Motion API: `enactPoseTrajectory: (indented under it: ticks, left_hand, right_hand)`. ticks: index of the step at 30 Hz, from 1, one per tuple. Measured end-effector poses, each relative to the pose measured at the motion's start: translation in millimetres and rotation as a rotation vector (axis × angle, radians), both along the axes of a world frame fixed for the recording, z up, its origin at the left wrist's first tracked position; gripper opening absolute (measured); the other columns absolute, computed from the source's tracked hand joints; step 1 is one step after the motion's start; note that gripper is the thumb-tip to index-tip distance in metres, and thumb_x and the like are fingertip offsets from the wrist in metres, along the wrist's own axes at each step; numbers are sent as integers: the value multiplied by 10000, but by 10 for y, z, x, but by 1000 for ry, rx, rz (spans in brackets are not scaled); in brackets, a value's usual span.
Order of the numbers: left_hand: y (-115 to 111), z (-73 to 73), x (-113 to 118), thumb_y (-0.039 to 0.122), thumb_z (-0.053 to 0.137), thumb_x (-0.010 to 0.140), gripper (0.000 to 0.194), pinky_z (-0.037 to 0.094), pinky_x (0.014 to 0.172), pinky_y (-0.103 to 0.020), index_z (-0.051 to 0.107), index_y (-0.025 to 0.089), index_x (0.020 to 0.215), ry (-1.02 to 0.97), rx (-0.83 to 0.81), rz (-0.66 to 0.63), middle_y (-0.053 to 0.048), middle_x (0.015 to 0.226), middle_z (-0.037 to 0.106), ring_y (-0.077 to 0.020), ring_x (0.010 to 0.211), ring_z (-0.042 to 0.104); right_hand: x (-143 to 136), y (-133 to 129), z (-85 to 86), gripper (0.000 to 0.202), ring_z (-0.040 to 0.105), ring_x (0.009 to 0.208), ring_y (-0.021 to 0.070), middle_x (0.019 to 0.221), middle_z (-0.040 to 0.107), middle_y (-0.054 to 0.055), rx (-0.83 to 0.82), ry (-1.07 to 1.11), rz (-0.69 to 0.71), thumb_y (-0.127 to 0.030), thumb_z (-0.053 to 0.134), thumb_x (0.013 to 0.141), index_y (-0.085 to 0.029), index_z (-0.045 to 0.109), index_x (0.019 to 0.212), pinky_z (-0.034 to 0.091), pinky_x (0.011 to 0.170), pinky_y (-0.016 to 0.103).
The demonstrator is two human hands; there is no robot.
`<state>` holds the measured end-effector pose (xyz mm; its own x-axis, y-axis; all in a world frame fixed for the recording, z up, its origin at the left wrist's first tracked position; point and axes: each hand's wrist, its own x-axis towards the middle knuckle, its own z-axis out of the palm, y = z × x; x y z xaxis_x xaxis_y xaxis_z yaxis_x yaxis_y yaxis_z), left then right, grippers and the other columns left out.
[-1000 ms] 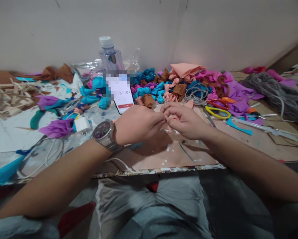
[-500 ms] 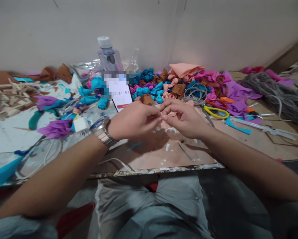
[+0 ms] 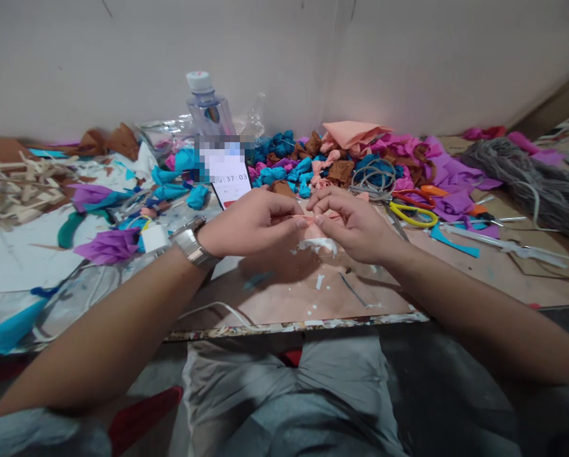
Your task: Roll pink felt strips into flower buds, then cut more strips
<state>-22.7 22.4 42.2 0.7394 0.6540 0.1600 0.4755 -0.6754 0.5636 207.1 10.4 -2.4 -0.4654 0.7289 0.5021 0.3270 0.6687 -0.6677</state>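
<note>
Both hands meet above the middle of the worktable (image 3: 284, 298), close together. Between their fingertips is a small twisted piece of salmon-pink paper (image 3: 311, 218). My left hand (image 3: 255, 223), with a metal watch at the wrist, pinches its left end between thumb and fingers. My right hand (image 3: 353, 223) grips the other end, thumb against the curled fingers, which partly hide the paper. Just below the fingertips a white scrap (image 3: 320, 244) lies on the table. A phone (image 3: 231, 181) showing a running timer stands behind my left hand.
Behind the hands lies a heap of crumpled coloured paper (image 3: 307, 165). A bottle (image 3: 210, 111) stands at back left. Yellow-handled scissors (image 3: 412, 214) and a glue gun or similar white tool (image 3: 507, 243) lie right. Grey cord (image 3: 517, 178) is farther right; a white charger (image 3: 155, 237) lies left.
The hands have drawn slightly apart, my left hand shifting a little left, and more of the pink paper shows between them. The timer on the phone has advanced one second.
</note>
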Motion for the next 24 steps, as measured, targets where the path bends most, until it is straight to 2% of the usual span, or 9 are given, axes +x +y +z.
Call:
enactPoseTrajectory:
  ticks: [5,12,19,21,24]
  left_hand:
    - [60,13,-29,356,559,945,295,381,610,-234,740,128,898,-20,-64,28,-16,737,656,-120,651,541]
    - [164,69,-152,300,573,868,188,376,611,-224,693,155,863,65,-118,33,7,732,624,-117,651,522]
    - [244,106,-240,293,558,816,176,318,551,-234,669,162,857,194,-115,167,29,633,566,-109,551,458]
    - [243,74,-224,322,565,838,195,325,565,-236,670,157,849,206,-87,136,17,656,581,-115,578,481]
    - [219,-4,-169,410,587,883,283,347,603,-232,682,144,871,199,-57,19,-13,755,635,-126,661,537]
  right_hand:
    - [17,3,-5,84,646,1079,230,1079,675,81,14,-3,-21,-267,596,955,-223,622,888,488,1010,433]
    - [18,16,-9,88,646,1050,235,1055,666,84,78,-31,-72,-226,590,944,-224,599,857,497,978,438]
    - [41,72,-45,96,645,1017,234,1024,660,82,117,-35,-110,-256,614,944,-217,619,856,500,944,418]
    - [40,82,-65,90,646,1005,235,1018,659,84,146,-38,-104,-256,622,941,-214,625,861,501,933,419]
    - [22,84,-105,85,648,1005,244,1015,665,90,165,-47,-85,-254,627,940,-209,630,868,499,918,419]
